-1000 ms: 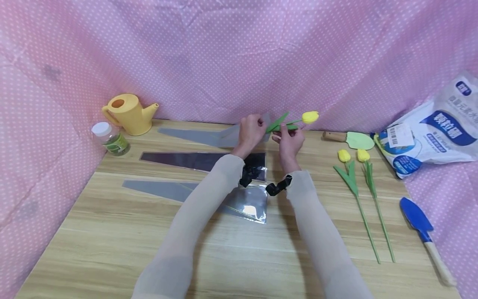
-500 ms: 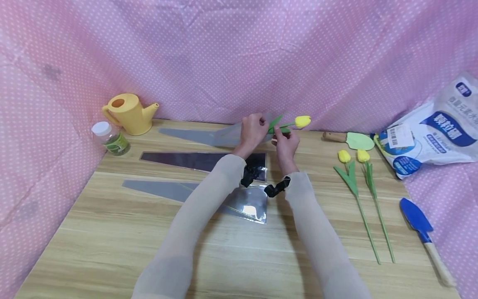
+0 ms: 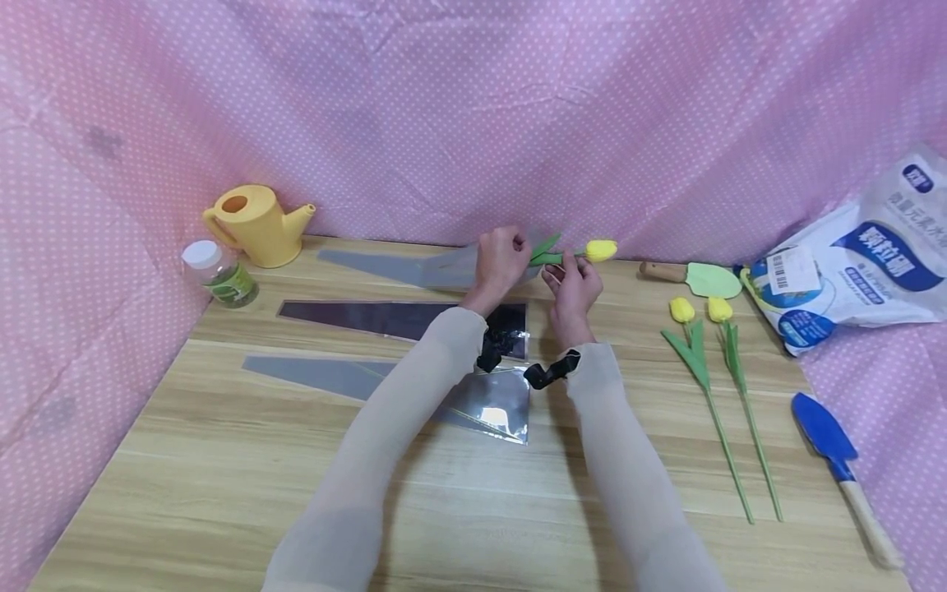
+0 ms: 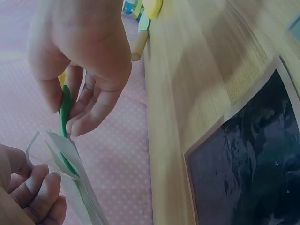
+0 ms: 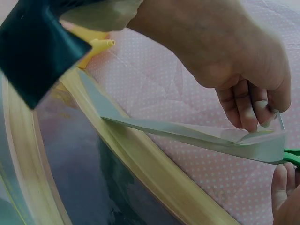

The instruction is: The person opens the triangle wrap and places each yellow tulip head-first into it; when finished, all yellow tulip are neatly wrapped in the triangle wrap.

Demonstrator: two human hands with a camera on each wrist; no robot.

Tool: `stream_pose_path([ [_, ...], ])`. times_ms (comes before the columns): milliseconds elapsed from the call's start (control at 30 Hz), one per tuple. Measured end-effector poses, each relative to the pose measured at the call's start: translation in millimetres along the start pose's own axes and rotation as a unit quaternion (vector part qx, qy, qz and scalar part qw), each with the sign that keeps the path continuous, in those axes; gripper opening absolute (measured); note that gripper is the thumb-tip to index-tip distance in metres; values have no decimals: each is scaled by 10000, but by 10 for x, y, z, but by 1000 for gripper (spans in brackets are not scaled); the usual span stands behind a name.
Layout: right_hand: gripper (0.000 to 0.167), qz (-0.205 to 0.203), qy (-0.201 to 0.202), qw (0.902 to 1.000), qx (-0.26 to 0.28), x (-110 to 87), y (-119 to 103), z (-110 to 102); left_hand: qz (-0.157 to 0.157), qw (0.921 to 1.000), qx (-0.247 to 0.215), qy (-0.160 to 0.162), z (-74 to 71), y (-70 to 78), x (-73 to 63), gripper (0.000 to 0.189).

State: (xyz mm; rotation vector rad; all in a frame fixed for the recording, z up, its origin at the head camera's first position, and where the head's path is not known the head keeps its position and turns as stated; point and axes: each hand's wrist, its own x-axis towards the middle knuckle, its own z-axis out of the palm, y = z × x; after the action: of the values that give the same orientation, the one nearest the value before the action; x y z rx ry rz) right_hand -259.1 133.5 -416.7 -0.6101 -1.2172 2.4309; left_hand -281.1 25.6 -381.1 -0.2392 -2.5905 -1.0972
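Note:
My left hand [image 3: 501, 261] pinches the mouth edge of a clear tapered flower sleeve [image 3: 385, 269], held partly raised at the back of the table. Between the thumb and fingers of my right hand [image 3: 577, 288] is a yellow tulip [image 3: 601, 251], gripped just below its bloom. Its stem and part of the green leaves [image 4: 70, 161] lie inside the sleeve, as the left wrist view shows. One leaf tip [image 3: 547, 245] sticks up outside the opening. In the right wrist view the sleeve [image 5: 197, 138] runs from the fingers down toward the table.
Two more sleeves, one dark [image 3: 355, 318] and one clear [image 3: 318, 374], lie nearer me. Two yellow tulips [image 3: 710, 390], a green trowel [image 3: 710, 278], a blue trowel [image 3: 824, 427] and a bag [image 3: 866, 255] are right. A watering can [image 3: 259, 230] and a jar [image 3: 229, 284] stand left.
The tulip has moved left and slightly down, farther into the sleeve. My right hand went left with it, then shifted back right toward the bloom. My left hand stays nearly in place.

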Motion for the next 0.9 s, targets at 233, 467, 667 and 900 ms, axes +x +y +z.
stream_pose_path([
  [233,15,47,-40,9998,-187,-18,29,20,57,10000,9,74,-2,17,-1,13],
  [467,22,43,-29,9991,-412,-36,52,59,93,9999,6,120,-17,42,-7,13],
  [667,41,138,-174,9984,-517,-49,69,71,165,9998,-58,136,-18,52,-13,14],
  [900,35,109,-370,9961,-792,-71,71,80,272,9995,-154,78,-40,76,-27,14],
])
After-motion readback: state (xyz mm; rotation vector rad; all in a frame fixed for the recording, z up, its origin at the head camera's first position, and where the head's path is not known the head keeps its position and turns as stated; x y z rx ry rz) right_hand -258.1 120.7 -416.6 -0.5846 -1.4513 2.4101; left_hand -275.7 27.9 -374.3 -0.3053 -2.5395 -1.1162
